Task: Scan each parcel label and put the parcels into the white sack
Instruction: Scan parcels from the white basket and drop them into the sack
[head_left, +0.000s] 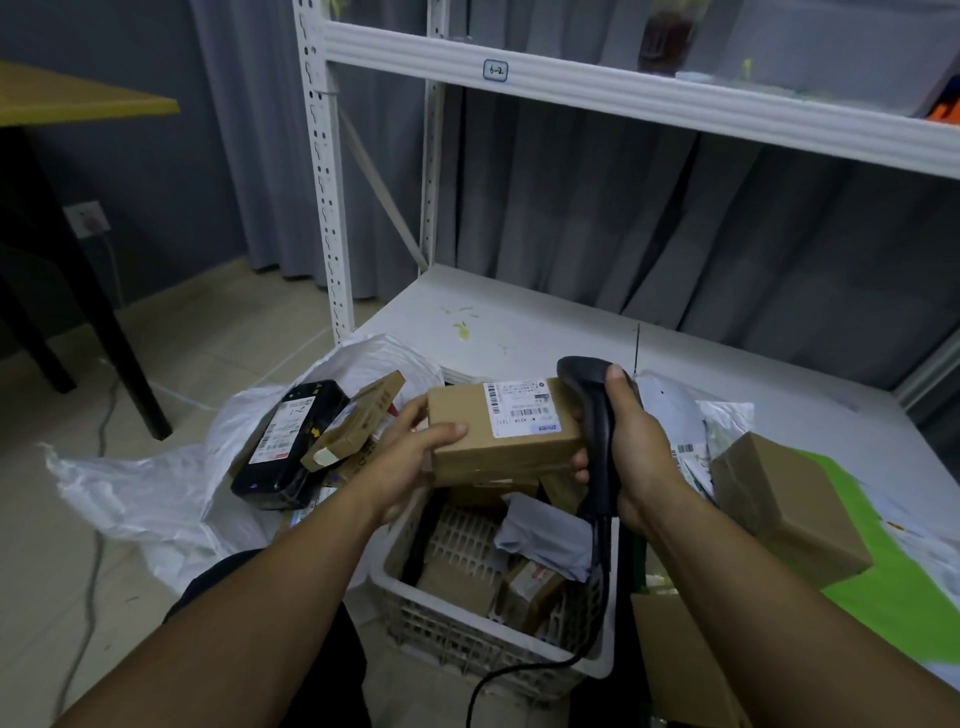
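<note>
Parcel (506, 441), label (522, 408) up, pinched at its left end between thumb and fingers of left hand (410, 467), fingers of right hand (636, 447) wrapped round black scanner (601, 452) just beside its right end, white crate (467, 644) under both hands, white sack (156, 493) open left of the left fingers.

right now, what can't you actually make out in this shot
Head view only.
1. Print on the label of the held parcel: too small and blurred to read.
2. Trigger of the scanner: covered by the right hand.
3. Bottom of the crate: hidden under that parcel and loose ones.
4. Depth of the white sack: folds and a black parcel hide it.
</note>
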